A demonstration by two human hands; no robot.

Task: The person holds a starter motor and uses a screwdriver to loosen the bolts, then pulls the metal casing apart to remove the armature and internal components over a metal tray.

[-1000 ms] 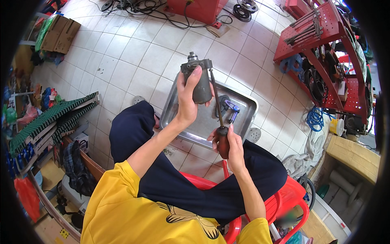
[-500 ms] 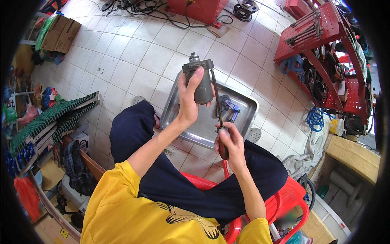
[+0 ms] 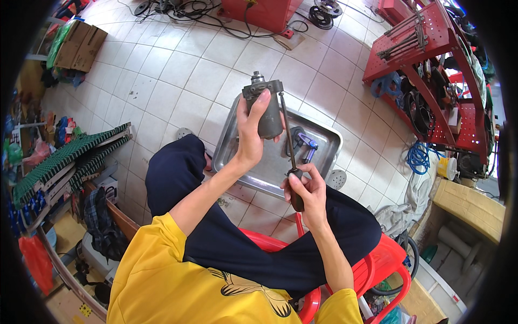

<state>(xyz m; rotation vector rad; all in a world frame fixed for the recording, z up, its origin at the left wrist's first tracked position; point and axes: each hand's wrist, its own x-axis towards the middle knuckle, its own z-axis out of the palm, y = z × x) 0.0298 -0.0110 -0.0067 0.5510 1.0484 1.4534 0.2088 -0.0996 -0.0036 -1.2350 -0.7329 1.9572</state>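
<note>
My left hand (image 3: 252, 127) is wrapped round a dark grey cylindrical motor (image 3: 271, 117), held upright with its toothed shaft pointing away from me. The thumb lies along the motor's body. In my right hand (image 3: 308, 194) is a long screwdriver (image 3: 290, 135), gripped by its dark handle. Its tip meets a small bolt at the right ear of the motor's flange. Beneath both hands a shallow metal tray (image 3: 337, 141) sits on the floor. Inside it, right of the screwdriver shaft, lies a blue-purple tool or part (image 3: 308, 144) beside a dark flat piece.
A red perforated tool cart (image 3: 388, 51) with wrenches on top stands at the right. Coiled blue hose (image 3: 420, 157) lies below it. Cables (image 3: 216, 20) run across the far floor by a red machine (image 3: 261, 13). Green-striped panels (image 3: 70, 156) are at left; I sit over a red chair (image 3: 377, 264).
My right hand's fingers have shifted slightly on the screwdriver handle. The motor and my left hand have hardly moved.
</note>
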